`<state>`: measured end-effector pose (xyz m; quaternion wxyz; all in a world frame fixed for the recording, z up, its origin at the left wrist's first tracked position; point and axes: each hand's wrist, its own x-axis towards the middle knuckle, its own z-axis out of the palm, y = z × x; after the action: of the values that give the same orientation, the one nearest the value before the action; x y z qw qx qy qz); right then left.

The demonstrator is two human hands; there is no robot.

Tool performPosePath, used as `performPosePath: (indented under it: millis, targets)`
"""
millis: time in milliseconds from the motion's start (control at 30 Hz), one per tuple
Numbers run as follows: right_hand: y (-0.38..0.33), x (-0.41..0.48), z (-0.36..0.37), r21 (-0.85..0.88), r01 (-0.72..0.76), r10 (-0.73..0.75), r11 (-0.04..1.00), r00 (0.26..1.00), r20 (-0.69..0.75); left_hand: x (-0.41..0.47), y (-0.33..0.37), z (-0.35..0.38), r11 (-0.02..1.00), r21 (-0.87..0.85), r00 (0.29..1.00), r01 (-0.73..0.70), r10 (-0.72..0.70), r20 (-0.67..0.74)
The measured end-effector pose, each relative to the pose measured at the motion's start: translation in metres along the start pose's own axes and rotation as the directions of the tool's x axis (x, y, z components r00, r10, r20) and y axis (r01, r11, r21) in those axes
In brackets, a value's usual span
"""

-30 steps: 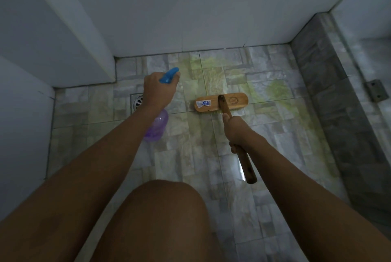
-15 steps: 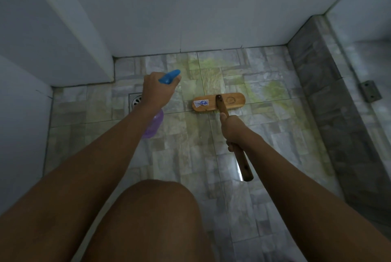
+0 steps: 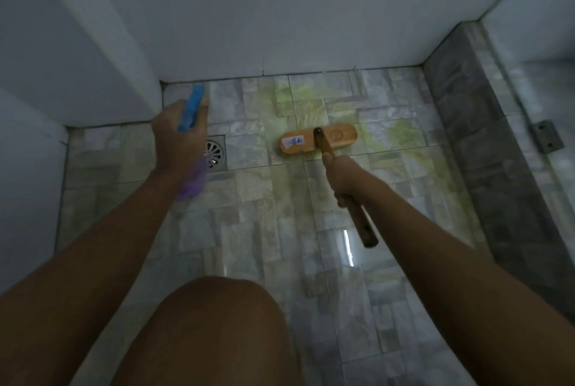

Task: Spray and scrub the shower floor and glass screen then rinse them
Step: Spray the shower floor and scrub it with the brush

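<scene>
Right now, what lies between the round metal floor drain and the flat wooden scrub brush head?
Nothing: the head view shows only bare grey floor tile between the metal drain and the wooden brush head.

The left hand (image 3: 179,139) grips a spray bottle (image 3: 190,110). Its blue head points toward the far left corner of the shower floor (image 3: 264,230), and its purple body, blurred, hangs below the wrist. Just beside it, a round metal drain (image 3: 215,153) sits in the tiles near the left edge. The right hand (image 3: 343,177) holds the wooden handle of a scrub brush (image 3: 319,140), whose flat head lies near the far edge among greenish streaks. A grey stone kerb (image 3: 485,152) runs along the right edge. A bare knee (image 3: 217,323) fills the near edge.
</scene>
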<state>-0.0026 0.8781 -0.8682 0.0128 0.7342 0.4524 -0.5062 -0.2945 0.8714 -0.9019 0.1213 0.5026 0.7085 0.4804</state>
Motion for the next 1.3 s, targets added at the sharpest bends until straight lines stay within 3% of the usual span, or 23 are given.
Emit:
performPosePath:
  millis: [133, 267, 367, 467, 567, 667, 733, 800, 933, 1033, 1167, 1300]
  targets:
    - [-0.061, 0.047, 0.000, 0.033, 0.151, -0.148, 0.988, 0.986, -0.077, 0.001, -0.026, -0.008, 1.000, 0.021, 0.996, -0.022, 0.023, -0.090]
    - [-0.116, 0.069, 0.031, 0.104, 0.166, -0.160, 0.981, 0.985, -0.063, 0.003, -0.027, -0.009, 0.999, 0.039, 0.994, -0.029, 0.033, -0.103]
    - [-0.095, 0.046, 0.058, -0.024, 0.260, -0.260, 0.965, 0.965, 0.026, 0.011, -0.037, -0.015, 1.000, -0.026, 0.987, 0.005, -0.009, -0.158]
    - [-0.023, 0.007, 0.060, -0.148, 0.224, -0.216, 0.963, 0.974, 0.068, 0.016, -0.054, -0.021, 0.995, -0.077, 0.978, 0.062, -0.076, -0.192]
    - [0.012, -0.005, 0.032, -0.168, 0.113, -0.110, 0.979, 0.994, 0.022, 0.017, -0.057, -0.023, 0.996, -0.071, 0.979, 0.056, -0.069, -0.191]
    - [-0.019, 0.035, -0.003, -0.070, 0.038, -0.047, 0.997, 0.991, -0.126, 0.017, -0.055, -0.019, 0.997, -0.070, 0.984, 0.040, -0.052, -0.172]
    - [-0.060, 0.067, -0.014, -0.060, 0.101, -0.110, 0.993, 0.980, -0.169, 0.016, -0.056, -0.018, 0.997, -0.071, 0.984, 0.033, -0.045, -0.174]
    - [-0.100, 0.089, -0.006, 0.059, 0.148, -0.134, 0.987, 0.972, -0.192, 0.015, -0.056, -0.018, 0.997, -0.072, 0.982, 0.016, -0.029, -0.186]
    - [-0.132, 0.087, 0.050, -0.053, 0.249, -0.254, 0.967, 0.961, -0.114, 0.016, -0.053, -0.018, 0.998, -0.066, 0.982, 0.011, -0.023, -0.186]
    - [-0.096, 0.042, 0.078, -0.175, 0.313, -0.310, 0.934, 0.950, 0.044, 0.017, -0.055, -0.020, 0.998, -0.054, 0.980, 0.029, -0.039, -0.193]
    - [-0.013, -0.010, 0.051, -0.155, 0.190, -0.183, 0.969, 0.981, 0.062, 0.015, -0.056, -0.025, 0.997, -0.066, 0.979, 0.028, -0.041, -0.198]
    - [-0.011, 0.015, 0.008, -0.084, 0.035, -0.042, 0.996, 0.996, -0.078, 0.009, -0.046, -0.022, 0.999, -0.024, 0.982, -0.028, 0.023, -0.190]
